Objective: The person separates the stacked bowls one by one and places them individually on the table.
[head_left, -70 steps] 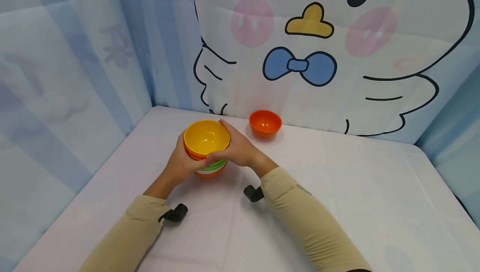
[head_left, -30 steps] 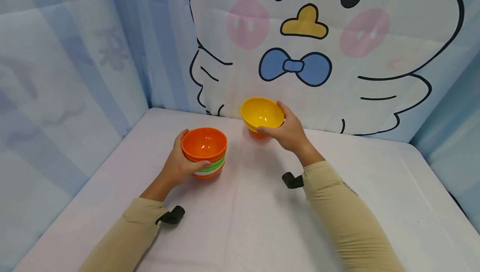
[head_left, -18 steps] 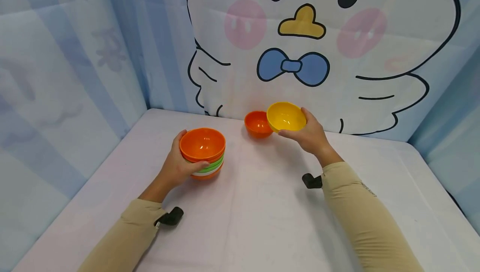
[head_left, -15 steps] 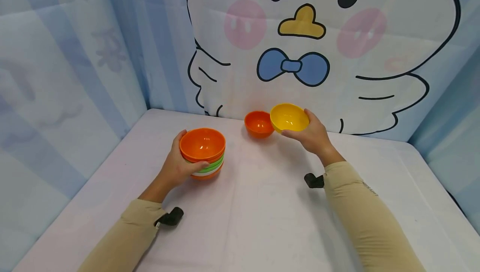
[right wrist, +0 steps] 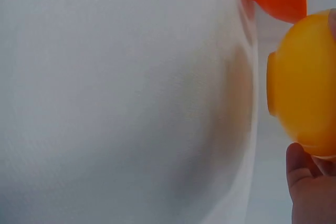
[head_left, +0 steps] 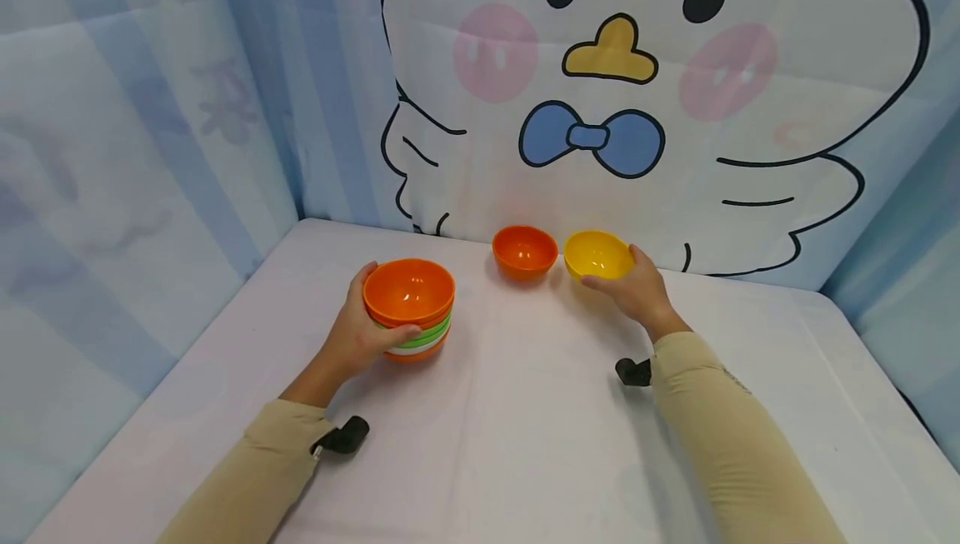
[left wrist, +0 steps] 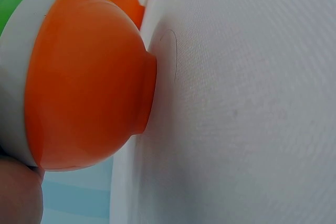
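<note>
Well, a white tabletop fills the bottom of the frame, and a cloth wall with a big cartoon face stands behind it. Left of the middle, the left hand is curled round an upright stack; its far fingers are hidden. I can't count the stack's bowls. Right of the middle, the right hand pinches the yellow bowl, just beside the orange bowl. The right wrist view cuts off part of the yellow bowl and shows a little gap under it. Half a second ago, the yellow bowl was higher and covered the orange bowl's edge.
</note>
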`<state>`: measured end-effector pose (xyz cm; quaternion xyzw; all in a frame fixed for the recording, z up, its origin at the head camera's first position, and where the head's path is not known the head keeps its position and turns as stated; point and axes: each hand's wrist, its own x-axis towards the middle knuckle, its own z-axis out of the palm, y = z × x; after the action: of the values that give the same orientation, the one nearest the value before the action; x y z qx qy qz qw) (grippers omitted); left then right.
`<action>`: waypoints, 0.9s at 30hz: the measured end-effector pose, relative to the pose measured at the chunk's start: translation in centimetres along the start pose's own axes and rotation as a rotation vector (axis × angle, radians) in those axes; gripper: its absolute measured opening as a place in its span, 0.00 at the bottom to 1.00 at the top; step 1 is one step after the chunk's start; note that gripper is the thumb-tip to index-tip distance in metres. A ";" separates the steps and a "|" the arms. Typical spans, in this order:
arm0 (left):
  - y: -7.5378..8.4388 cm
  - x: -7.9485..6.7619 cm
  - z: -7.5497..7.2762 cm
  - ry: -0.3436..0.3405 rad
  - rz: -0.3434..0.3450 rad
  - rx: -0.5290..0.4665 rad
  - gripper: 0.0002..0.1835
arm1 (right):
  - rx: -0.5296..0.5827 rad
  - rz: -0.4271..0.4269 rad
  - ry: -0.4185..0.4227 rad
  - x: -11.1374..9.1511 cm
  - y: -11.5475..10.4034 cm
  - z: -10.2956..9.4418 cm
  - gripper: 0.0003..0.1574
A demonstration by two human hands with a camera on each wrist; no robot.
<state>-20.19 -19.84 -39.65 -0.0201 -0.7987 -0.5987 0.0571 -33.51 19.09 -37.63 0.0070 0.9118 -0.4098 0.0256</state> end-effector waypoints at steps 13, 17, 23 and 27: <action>-0.1 0.1 0.0 0.002 0.001 0.007 0.60 | -0.026 0.060 -0.037 0.8 1.0 0.6 0.77; -0.1 0.1 0.0 0.005 0.007 0.002 0.60 | -0.004 0.080 -0.044 1.1 1.1 0.9 0.77; -0.1 0.0 0.0 -0.001 0.011 0.000 0.60 | -0.003 0.082 -0.053 1.5 1.1 1.0 0.77; 0.0 0.0 0.0 0.002 0.012 0.002 0.60 | 0.004 0.072 -0.063 1.9 1.1 1.0 0.77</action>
<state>-20.15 -19.83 -39.65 -0.0245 -0.7990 -0.5977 0.0615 -35.34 19.03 -39.20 0.0267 0.9088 -0.4106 0.0690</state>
